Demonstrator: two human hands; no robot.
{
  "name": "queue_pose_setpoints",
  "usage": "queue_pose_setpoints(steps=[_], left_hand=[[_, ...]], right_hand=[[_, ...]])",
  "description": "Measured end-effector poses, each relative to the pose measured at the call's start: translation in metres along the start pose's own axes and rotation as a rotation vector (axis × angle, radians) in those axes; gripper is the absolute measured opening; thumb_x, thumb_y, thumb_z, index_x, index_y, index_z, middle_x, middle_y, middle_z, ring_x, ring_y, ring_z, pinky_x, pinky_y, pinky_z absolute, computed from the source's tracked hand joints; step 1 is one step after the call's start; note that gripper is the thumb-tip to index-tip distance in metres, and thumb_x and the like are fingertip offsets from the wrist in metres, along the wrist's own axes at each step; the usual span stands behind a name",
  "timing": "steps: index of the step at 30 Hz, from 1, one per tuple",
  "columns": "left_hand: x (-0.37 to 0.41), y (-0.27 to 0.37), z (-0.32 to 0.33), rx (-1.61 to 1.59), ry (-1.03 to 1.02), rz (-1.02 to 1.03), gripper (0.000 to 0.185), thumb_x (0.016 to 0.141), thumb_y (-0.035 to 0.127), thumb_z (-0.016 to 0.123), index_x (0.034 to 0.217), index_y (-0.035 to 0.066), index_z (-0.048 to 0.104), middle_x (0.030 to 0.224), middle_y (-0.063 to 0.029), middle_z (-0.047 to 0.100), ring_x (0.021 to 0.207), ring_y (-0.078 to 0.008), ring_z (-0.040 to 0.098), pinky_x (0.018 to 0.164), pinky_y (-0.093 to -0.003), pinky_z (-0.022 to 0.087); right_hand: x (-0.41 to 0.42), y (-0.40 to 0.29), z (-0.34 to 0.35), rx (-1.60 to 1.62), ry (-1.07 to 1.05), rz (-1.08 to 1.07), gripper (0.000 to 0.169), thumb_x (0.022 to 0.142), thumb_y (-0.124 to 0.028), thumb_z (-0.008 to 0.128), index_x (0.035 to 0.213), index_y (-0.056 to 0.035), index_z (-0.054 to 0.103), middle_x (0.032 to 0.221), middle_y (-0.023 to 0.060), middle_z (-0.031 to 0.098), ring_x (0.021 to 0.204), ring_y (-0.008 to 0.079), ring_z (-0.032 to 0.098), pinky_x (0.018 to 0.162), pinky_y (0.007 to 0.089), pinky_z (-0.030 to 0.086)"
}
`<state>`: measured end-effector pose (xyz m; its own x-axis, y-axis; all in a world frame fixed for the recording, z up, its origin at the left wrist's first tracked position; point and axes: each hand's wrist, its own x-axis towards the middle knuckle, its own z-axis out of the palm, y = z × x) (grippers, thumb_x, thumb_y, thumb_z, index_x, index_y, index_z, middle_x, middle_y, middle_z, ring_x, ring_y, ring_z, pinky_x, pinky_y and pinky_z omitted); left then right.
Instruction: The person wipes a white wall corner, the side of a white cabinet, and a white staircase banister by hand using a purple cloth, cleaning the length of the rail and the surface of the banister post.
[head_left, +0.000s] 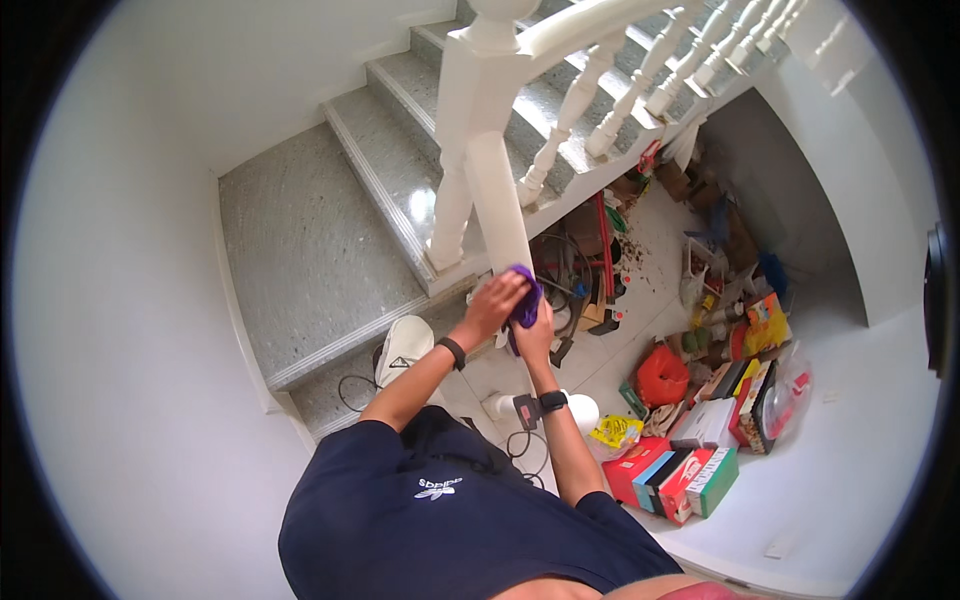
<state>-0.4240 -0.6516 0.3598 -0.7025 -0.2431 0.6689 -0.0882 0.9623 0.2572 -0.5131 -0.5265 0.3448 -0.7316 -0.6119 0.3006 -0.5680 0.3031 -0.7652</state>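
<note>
A white rail (499, 199) slopes down towards me from the square newel post (480, 86) of the staircase. My left hand (495, 304) presses a crumpled purple cloth (528, 304) against this rail, fingers bent over it. Just beside it, my right hand (534, 334) is closed around the rail and the cloth's lower part. Part of the cloth hangs below, between the hands. A dark band is on my left wrist and a dark watch on my right.
Grey stone steps (322, 232) with white turned balusters (566, 112) rise ahead. To the right lie shoeboxes (679, 480), a red bag (662, 375) and mixed clutter under the stairs. A light-coloured bag or shoe (405, 349) and cables (517, 450) are near my legs.
</note>
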Motion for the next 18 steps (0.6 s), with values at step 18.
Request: queue_pose_setpoints(steps=[18], left_hand=[[0.261, -0.185, -0.177, -0.73, 0.635, -0.347, 0.073, 0.108, 0.048, 0.038, 0.153, -0.01, 0.033, 0.153, -0.0309, 0.042, 0.141, -0.0483, 0.04, 0.118, -0.0519, 0.029]], right_hand=[[0.23, -0.259, 0.082, 0.411, 0.463, 0.083, 0.054, 0.101, -0.014, 0.06, 0.152, -0.0012, 0.045, 0.153, 0.0162, 0.045, 0.138, 0.0275, 0.046, 0.117, 0.0401, 0.035]])
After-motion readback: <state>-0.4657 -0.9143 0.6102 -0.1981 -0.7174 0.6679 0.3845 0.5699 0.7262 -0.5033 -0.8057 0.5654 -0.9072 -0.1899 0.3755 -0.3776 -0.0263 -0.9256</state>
